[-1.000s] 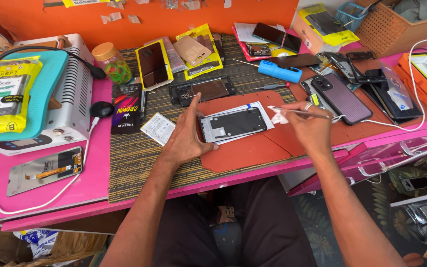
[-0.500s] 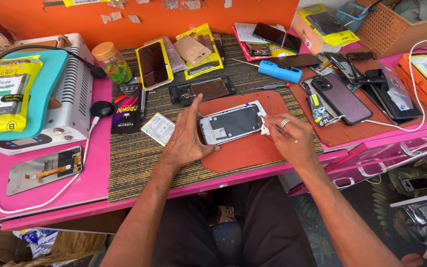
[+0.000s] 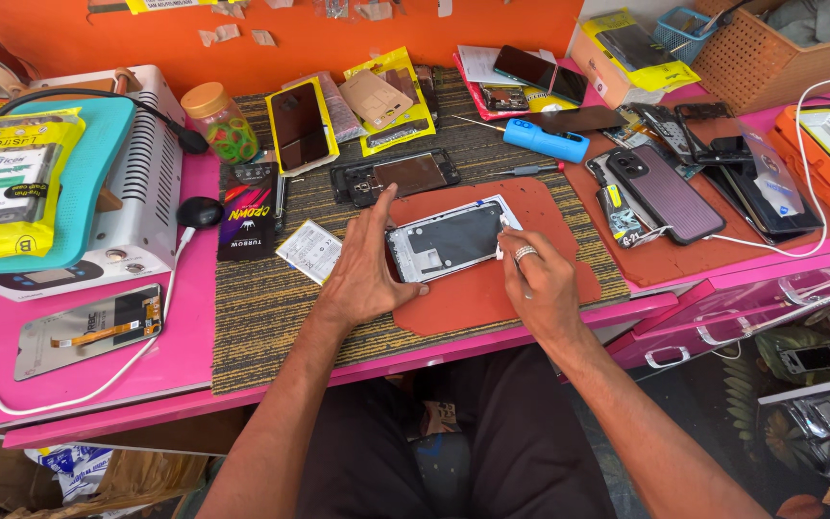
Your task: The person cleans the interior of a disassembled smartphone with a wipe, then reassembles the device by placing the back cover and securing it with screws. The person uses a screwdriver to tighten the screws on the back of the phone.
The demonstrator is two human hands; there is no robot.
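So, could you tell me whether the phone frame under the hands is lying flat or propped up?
Flat: the phone frame rests on the red mat, steadied by the left hand.

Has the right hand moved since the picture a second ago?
Yes. The right hand has come down and left onto the red mat, to the phone frame.

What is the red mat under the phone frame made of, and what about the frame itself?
The red mat looks like soft rubber or silicone: matte, flat, with rounded cut edges. The phone frame held by the left hand and right hand seems to be white plastic around a dark, slightly shiny metal-looking plate.
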